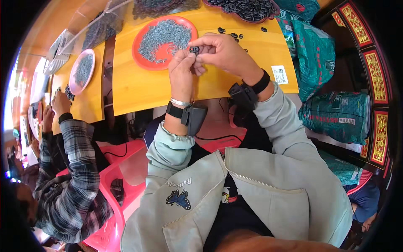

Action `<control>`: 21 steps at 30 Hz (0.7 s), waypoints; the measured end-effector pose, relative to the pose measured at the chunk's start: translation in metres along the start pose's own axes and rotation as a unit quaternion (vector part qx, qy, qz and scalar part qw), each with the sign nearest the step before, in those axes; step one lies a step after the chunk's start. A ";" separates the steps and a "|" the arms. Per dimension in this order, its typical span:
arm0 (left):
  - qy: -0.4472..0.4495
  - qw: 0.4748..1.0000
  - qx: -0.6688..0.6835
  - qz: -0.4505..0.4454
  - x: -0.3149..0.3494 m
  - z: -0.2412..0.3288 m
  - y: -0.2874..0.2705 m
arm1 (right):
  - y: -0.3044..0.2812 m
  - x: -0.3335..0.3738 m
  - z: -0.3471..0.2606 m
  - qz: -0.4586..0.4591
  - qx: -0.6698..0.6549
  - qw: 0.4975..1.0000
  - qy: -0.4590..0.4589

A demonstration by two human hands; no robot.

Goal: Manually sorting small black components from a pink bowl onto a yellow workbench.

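Observation:
Between the fingertips of both hands is a small black oval plastic part (pixel 194 49), held just off the right rim of a red plate. My left hand (pixel 182 62) pinches it from below and the left. My right hand (pixel 218 49) has thumb and forefinger closed at its right side; whether a screw is also in the fingers is too small to tell. The red plate (pixel 137 50) carries a heap of small silvery screws (pixel 166 38). Several loose black parts (pixel 233 35) lie on the yellow table beyond my right hand.
Behind the plate stand a clear bin (pixel 166 9) and a tray heaped with black parts (pixel 243 9). Green sacks (pixel 315 54) line the right side. To the left, a person in a plaid sleeve (pixel 82 147) works beside a pink plate (pixel 72 80). Pink chairs (pixel 111 210) stand below.

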State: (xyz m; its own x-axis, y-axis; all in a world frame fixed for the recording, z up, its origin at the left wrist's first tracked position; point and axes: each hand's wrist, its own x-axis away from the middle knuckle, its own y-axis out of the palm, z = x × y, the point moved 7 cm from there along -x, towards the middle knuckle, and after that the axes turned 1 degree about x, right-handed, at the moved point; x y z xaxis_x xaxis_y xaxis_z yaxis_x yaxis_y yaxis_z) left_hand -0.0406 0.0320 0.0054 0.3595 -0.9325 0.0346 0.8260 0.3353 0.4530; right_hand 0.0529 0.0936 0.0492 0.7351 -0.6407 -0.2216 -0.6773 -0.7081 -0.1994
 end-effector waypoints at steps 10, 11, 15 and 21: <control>0.026 0.999 -0.003 0.025 0.002 0.007 -0.003 | 0.004 0.006 -0.014 0.054 0.107 0.991 -0.055; 0.027 0.999 -0.003 0.025 0.003 0.007 -0.003 | 0.004 0.006 -0.015 0.055 0.131 0.988 -0.062; 0.050 0.998 -0.029 0.002 0.004 0.012 -0.001 | 0.001 0.007 -0.019 0.058 0.162 0.981 -0.092; 0.050 0.998 -0.020 -0.011 0.002 0.013 -0.003 | 0.003 0.008 -0.025 0.032 0.166 0.981 -0.091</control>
State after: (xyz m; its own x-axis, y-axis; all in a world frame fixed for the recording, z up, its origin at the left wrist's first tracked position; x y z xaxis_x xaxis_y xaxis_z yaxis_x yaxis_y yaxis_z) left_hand -0.0483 0.0275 0.0153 0.3819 -0.9219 -0.0656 0.8501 0.3226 0.4162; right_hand 0.0573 0.0794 0.0709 0.6934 -0.5960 -0.4049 -0.7167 -0.5125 -0.4729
